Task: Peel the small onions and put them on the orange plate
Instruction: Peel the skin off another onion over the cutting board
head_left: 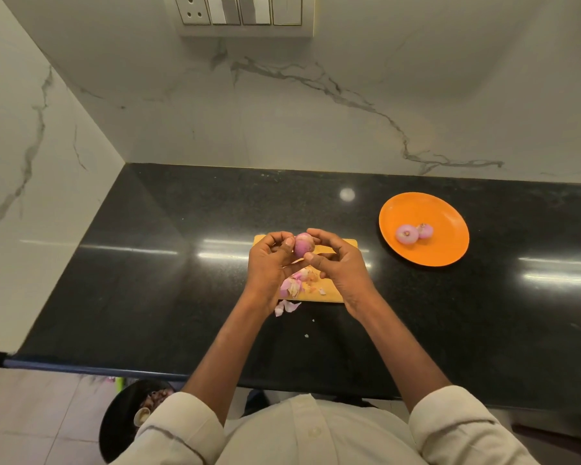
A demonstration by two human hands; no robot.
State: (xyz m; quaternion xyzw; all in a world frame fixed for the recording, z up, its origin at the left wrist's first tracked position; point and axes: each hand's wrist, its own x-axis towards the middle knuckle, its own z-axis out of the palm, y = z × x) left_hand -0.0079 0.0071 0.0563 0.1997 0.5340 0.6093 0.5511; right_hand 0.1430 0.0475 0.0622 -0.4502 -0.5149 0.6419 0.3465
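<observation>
- The black counter [148, 297] filled the middle of the view, under a marble wall [282, 112].
- The orange plate [443, 209] lay at about 3 o'clock from the hands and carried two peeled onions [407, 234].
- The wooden board [329, 290] was under the hands, with loose peels [292, 285] at its 6 o'clock edge.
- The left hand [269, 260] and the right hand [339, 260] both had fingers curled around one small onion [303, 246], held above the board.
</observation>
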